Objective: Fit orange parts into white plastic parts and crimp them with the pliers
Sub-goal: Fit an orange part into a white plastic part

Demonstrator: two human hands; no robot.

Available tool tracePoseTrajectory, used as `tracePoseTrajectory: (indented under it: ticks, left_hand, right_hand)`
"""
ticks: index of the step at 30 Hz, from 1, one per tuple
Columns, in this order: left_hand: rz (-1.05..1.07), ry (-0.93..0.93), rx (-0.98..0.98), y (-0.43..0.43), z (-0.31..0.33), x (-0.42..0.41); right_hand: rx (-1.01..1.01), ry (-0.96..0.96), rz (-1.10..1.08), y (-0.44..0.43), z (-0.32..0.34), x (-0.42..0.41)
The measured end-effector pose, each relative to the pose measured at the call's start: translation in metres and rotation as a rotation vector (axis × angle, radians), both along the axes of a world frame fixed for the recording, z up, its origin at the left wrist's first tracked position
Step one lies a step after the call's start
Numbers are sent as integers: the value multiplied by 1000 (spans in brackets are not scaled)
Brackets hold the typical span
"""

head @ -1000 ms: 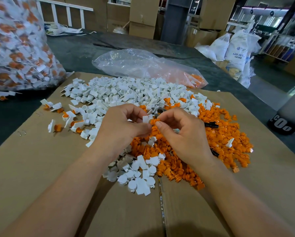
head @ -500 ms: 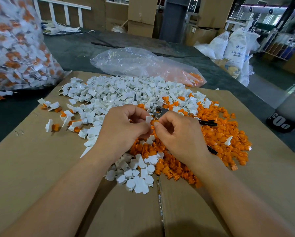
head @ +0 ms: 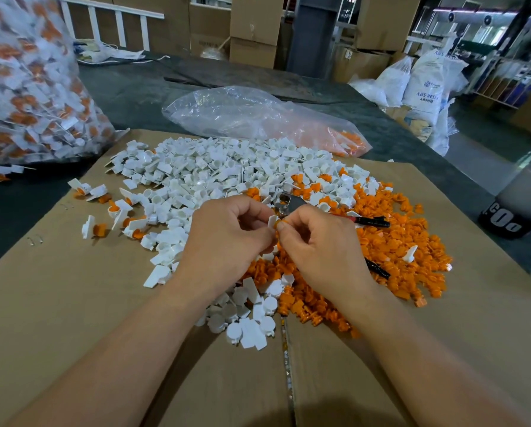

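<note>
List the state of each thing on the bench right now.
left hand, pinches the white part
right hand, pinches an orange part against it
pliers, lying among the loose parts, handles spread, unheld
clear bag, slumped flat, nearly empty
large bag, full of assembled pieces

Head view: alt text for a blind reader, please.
The left hand pinches a white part while the right hand holds an orange part against it. Below, a white heap and an orange heap cover a cardboard sheet; pliers lie behind the hands.

orange part (head: 279, 225) | now pressed against white part (head: 271, 220) | less of it showing
</note>
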State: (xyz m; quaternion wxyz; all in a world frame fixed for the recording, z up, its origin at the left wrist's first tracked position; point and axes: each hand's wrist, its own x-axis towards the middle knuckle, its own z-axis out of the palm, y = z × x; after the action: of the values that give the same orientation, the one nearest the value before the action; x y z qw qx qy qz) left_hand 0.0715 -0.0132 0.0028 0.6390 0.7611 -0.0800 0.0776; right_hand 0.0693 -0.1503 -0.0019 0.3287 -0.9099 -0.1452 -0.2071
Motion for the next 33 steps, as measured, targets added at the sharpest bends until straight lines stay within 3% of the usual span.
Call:
tracePoseTrajectory:
  ticks: [4, 8, 12, 22, 26, 30, 33]
  left_hand:
    - [7, -2, -51, 1, 1, -1]
    - [-13, -1, -73, 0, 2, -3]
    - [-22, 3, -147, 2, 2, -1]
    - [-30, 9, -104, 2, 0, -1]
    - [-18, 3, -67, 1, 0, -2]
    - [20, -40, 29, -3, 0, -5]
    - [42, -50, 37, -4, 1, -6]
  right_hand:
    - [-102, -107, -19, 4, 2, -2]
    - [43, 5, 4, 2, 2, -1]
    - [-139, -206, -18, 6, 4, -5]
    - [-354, -367, 15, -1, 3, -4]
    - [-367, -311, 46, -1, 3, -4]
    - [-109, -67, 32, -1, 2, -1]
    - [-18, -26, 22, -1, -2, 1]
